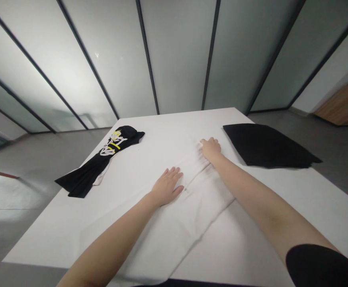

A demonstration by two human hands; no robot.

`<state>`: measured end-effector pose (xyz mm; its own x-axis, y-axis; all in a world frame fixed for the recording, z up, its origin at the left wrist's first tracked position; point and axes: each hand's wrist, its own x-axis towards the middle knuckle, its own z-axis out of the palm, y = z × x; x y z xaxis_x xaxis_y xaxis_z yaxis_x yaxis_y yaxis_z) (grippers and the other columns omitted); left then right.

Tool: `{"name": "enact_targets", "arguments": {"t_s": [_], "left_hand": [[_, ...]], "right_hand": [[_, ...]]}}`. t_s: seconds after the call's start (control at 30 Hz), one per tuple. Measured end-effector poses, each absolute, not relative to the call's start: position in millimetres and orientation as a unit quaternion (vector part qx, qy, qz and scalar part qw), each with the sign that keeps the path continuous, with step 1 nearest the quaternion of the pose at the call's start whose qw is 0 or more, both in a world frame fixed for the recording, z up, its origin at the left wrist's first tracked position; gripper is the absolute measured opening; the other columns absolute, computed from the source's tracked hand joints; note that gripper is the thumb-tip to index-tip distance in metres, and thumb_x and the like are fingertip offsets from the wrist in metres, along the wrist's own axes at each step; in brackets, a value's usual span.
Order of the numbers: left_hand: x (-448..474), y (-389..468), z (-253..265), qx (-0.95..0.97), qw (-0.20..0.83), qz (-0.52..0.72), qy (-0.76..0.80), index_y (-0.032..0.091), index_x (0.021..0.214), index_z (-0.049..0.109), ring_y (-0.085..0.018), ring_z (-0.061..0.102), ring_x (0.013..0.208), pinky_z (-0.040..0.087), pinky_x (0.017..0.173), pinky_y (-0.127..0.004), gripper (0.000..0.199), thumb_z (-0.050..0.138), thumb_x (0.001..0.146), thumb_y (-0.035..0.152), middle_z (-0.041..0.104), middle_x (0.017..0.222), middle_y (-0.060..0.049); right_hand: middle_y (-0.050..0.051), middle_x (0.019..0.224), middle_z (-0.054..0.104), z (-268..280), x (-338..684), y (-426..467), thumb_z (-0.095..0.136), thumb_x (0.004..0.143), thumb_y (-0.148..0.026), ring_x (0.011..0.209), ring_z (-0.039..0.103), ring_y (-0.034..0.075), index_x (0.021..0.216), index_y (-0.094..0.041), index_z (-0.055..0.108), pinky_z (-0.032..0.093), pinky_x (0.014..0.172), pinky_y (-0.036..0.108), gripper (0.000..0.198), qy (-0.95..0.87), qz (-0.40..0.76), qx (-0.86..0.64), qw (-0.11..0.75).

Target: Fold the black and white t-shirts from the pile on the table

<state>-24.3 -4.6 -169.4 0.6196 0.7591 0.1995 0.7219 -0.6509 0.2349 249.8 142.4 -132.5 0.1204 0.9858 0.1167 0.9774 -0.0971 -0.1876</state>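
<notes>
Head view, the only one:

White garment lies centre to lower centre of the frame on the white surface, running diagonally from the near edge up toward mid-frame. White on white, so the outline is hard to read; a fold edge shows lower centre and a seam runs near the middle.

Left hand: flat, palm down, fingers spread, pressing the cloth mid-frame. Grip released, nothing clasped.

Right hand: further up, right of centre, at the far end of the garment. Fingers curled, knuckles up; looks like it is bunching or pinching fabric there, though the fingertips are hidden, so I cannot say for sure.

Handling, my read: thin, limp cotton-type fabric. Light, zero stiffness, not fragile. It creases and drags easily, and will slide on the smooth top unless pinned. Lifted at one point it will droop and lose its shape. Best hold: pinch at edges, corners or seams with two hands spread apart, or keep one palm flat as anchor while the other pulls.

Other items: black printed garment, crumpled, left of centre, apart from the hands. Folded black cloth at right, just beside the right hand but not touching. Frosted glass partition across the top.
</notes>
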Motion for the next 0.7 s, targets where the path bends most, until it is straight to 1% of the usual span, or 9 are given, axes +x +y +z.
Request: {"name": "enact_targets", "arguments": {"t_s": [0.1, 0.17, 0.23, 0.27, 0.33, 0.4, 0.47, 0.6, 0.7], "left_hand": [[-22.3, -4.3, -163.0, 0.910, 0.111, 0.197, 0.349, 0.022, 0.132, 0.068, -0.028, 0.062, 0.139, 0.048, 0.120, -0.047, 0.033, 0.058, 0.104, 0.035, 0.070, 0.147, -0.013], [-20.7, -5.3, -159.5, 0.910, 0.143, 0.229, 0.315, 0.022, 0.104, 0.073, -0.024, 0.073, 0.110, 0.056, 0.101, -0.039, 0.019, 0.057, 0.104, 0.033, 0.080, 0.111, -0.011], [-20.7, -7.0, -158.6, 0.907, 0.174, 0.246, 0.296, 0.023, 0.075, 0.062, -0.019, 0.067, 0.077, 0.054, 0.078, -0.033, 0.036, 0.052, 0.107, 0.035, 0.070, 0.075, -0.005], [-21.5, -7.8, -159.1, 0.903, 0.186, 0.253, 0.292, 0.023, 0.066, 0.053, -0.017, 0.060, 0.065, 0.049, 0.070, -0.031, 0.045, 0.047, 0.109, 0.037, 0.061, 0.064, -0.002], [-23.8, -8.7, -161.2, 0.890, 0.201, 0.276, 0.302, 0.024, 0.060, 0.040, -0.014, 0.047, 0.054, 0.041, 0.062, -0.031, 0.054, 0.040, 0.112, 0.038, 0.049, 0.056, 0.001], [-25.5, -8.0, -163.0, 0.866, 0.191, 0.306, 0.345, 0.024, 0.061, 0.039, -0.014, 0.045, 0.054, 0.038, 0.061, -0.030, 0.054, 0.035, 0.113, 0.038, 0.046, 0.056, 0.002], [-25.1, -5.9, -163.3, 0.837, 0.159, 0.326, 0.410, 0.024, 0.066, 0.046, -0.015, 0.051, 0.060, 0.042, 0.065, -0.031, 0.049, 0.035, 0.113, 0.037, 0.052, 0.062, 0.000], [-19.8, -3.0, -161.3, 0.819, 0.111, 0.288, 0.484, 0.022, 0.097, 0.065, -0.023, 0.066, 0.092, 0.054, 0.088, -0.038, 0.022, 0.045, 0.107, 0.025, 0.070, 0.094, -0.008], [-16.5, -5.7, -162.3, 0.839, 0.103, 0.229, 0.483, 0.024, 0.116, 0.067, -0.026, 0.066, 0.115, 0.054, 0.106, -0.044, 0.023, 0.050, 0.102, 0.017, 0.073, 0.119, -0.010]], "right_hand": [[0.021, 0.151, 0.060, -124.2, 223.6, 126.7, 0.050, 0.103, -0.023, 0.136, 0.055, 0.039, 0.147, -0.023, 0.068, 0.046, 0.111, 0.054, 0.048, -0.729, -0.027, -0.664, 0.162], [0.017, 0.160, 0.056, -125.9, 198.6, 107.9, 0.047, 0.106, -0.025, 0.145, 0.051, 0.035, 0.152, -0.023, 0.064, 0.041, 0.119, 0.051, 0.049, -0.806, -0.017, -0.564, 0.177], [0.013, 0.169, 0.048, -135.8, 174.5, 85.4, 0.042, 0.109, -0.029, 0.156, 0.041, 0.032, 0.160, -0.020, 0.056, 0.033, 0.128, 0.047, 0.054, -0.860, 0.015, -0.488, 0.145], [0.014, 0.172, 0.045, -142.9, 164.8, 74.4, 0.040, 0.109, -0.031, 0.160, 0.037, 0.032, 0.163, -0.017, 0.051, 0.031, 0.129, 0.047, 0.057, -0.869, 0.035, -0.479, 0.119], [0.019, 0.176, 0.035, -157.3, 152.8, 57.1, 0.039, 0.110, -0.038, 0.164, 0.030, 0.035, 0.167, -0.008, 0.042, 0.028, 0.131, 0.050, 0.065, -0.875, 0.064, -0.474, 0.074], [0.023, 0.178, 0.028, -167.3, 149.9, 49.2, 0.038, 0.110, -0.045, 0.166, 0.023, 0.039, 0.168, -0.002, 0.036, 0.023, 0.132, 0.053, 0.072, -0.869, 0.077, -0.486, 0.053], [0.025, 0.178, 0.024, -170.9, 153.1, 50.9, 0.037, 0.110, -0.051, 0.166, 0.020, 0.040, 0.169, -0.001, 0.033, 0.020, 0.133, 0.054, 0.077, -0.851, 0.082, -0.516, 0.050], [0.023, 0.179, 0.024, -167.7, 167.2, 70.5, 0.037, 0.109, -0.057, 0.167, 0.019, 0.039, 0.170, -0.006, 0.032, 0.017, 0.134, 0.052, 0.080, -0.808, 0.087, -0.580, 0.054], [0.021, 0.180, 0.024, -166.7, 184.3, 88.6, 0.035, 0.109, -0.056, 0.167, 0.019, 0.038, 0.170, -0.007, 0.031, 0.017, 0.134, 0.051, 0.078, -0.785, 0.084, -0.612, 0.048]]}}
